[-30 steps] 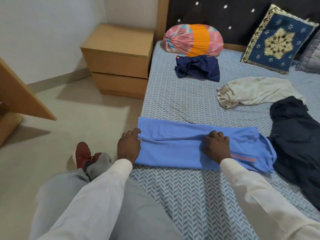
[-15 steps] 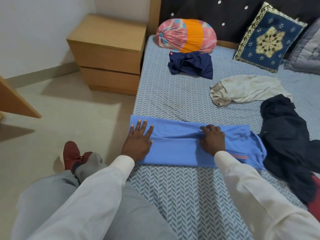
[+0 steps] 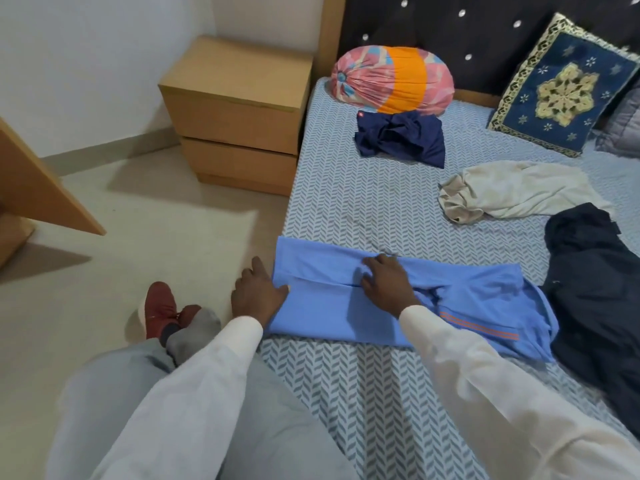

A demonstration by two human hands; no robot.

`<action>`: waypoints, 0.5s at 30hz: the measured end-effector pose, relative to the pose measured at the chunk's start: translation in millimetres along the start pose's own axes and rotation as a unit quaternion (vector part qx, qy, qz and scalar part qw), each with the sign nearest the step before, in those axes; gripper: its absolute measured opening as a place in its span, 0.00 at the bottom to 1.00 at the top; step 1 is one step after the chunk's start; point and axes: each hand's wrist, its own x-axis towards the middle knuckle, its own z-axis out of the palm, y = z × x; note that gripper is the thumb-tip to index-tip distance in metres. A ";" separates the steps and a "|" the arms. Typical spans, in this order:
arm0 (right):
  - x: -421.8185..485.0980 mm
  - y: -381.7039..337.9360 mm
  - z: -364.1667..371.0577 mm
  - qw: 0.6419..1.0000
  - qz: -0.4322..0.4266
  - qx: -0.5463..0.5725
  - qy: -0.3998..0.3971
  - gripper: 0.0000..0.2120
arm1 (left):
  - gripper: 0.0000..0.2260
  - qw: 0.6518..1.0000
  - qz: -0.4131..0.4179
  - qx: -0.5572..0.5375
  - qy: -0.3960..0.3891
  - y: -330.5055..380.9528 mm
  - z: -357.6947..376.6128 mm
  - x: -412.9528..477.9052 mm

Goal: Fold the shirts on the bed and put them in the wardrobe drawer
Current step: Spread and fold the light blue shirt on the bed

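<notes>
Blue shirt [image 3: 329,306] lies across the near edge of the bed [image 3: 363,209], folded lengthwise into a long band, probably ready to be folded shorter. Right hand [image 3: 388,285] presses flat on the middle seam, its fingers [image 3: 374,262] spread and holding nothing, which seems to keep the flaps in place. Left hand [image 3: 258,296] sits at the hem end with the thumb on the cloth; whether it pinches the hem I cannot tell. On the navy shirt [image 3: 401,138] a red logo [image 3: 361,114] is too small to read.
</notes>
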 end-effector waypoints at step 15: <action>78.1 -194.2 9.2 0.986 0.103 0.072 -0.106 0.44 | 0.12 0.993 -0.062 -0.067 -0.075 -9.5 -7.3 -34.7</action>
